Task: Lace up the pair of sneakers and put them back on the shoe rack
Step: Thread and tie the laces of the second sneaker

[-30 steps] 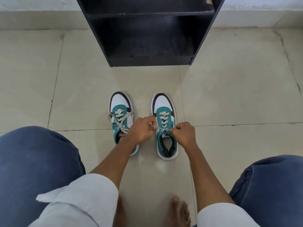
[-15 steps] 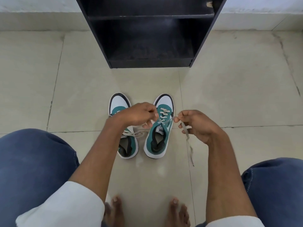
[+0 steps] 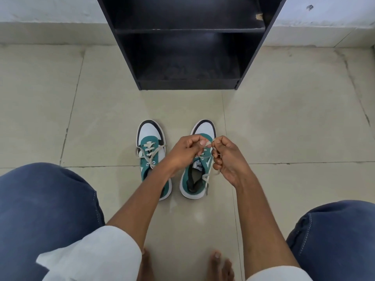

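The right sneaker [image 3: 197, 171] sits on the floor just in front of me, toe toward the rack, and its lace [image 3: 207, 180] is what I'm working: my left hand [image 3: 185, 152] and right hand [image 3: 228, 159] are drawn close together above the tongue, each pinching a strand of that lace between thumb and fingers, with one loose end trailing down across the shoe's opening to the heel. I judge the hands are held this high and this near one another so the two strands can be crossed or looped into a knot without dragging the shoe sideways. The left sneaker [image 3: 152, 157] stands just beside it, parallel and apart, its lace threaded through the eyelets and crossed over the green upper, though I can't tell from here whether it is properly tied. Keeping the pair side by side looks sensible, since both have to go the same way once the tying is finished. Beyond the toes stands the black shoe rack [image 3: 189, 47], its lower shelf open and facing me, with nothing I can make out on it. Everything rests on a pale tiled floor [image 3: 294, 128] with dark grout lines and some scuffing, and a white wall [image 3: 40, 9] runs behind the rack. My knees in blue trousers [image 3: 40, 209] frame the view.
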